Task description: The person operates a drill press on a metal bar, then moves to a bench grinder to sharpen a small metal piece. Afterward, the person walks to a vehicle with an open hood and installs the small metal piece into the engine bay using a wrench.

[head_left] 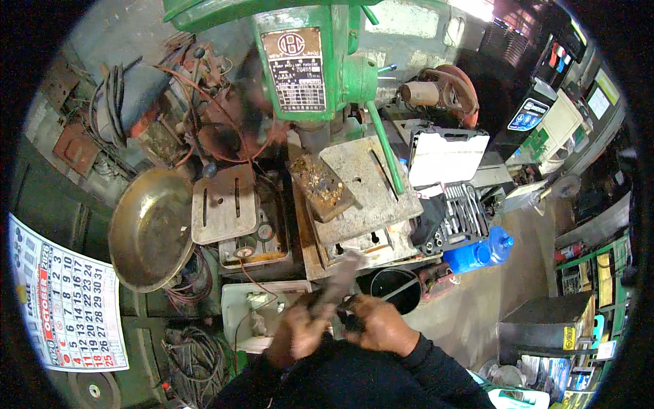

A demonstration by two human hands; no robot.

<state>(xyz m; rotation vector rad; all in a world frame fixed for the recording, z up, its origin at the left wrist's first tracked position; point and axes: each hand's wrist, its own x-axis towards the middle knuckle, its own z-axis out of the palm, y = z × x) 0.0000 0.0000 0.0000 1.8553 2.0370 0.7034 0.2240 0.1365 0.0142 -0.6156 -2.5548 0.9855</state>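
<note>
The left grip (300,334) is closed around a flat, grey-brown bar (336,290), blurred, slanting up and away at the near middle of the scene, before the green drill press (306,68). The right grip (385,326) is narrow, fingers curled at a small dark piece (350,319) beside the bar's near end; whether it holds the piece or merely touches it, I cannot tell. Beyond the hands, a rusty block (320,191) lies on the drill's slotted table (392,204). A pale tray (233,310) sits left of the left hand, a dark round container (407,300) just far of the right, and an open socket set (463,211) farther right
</note>
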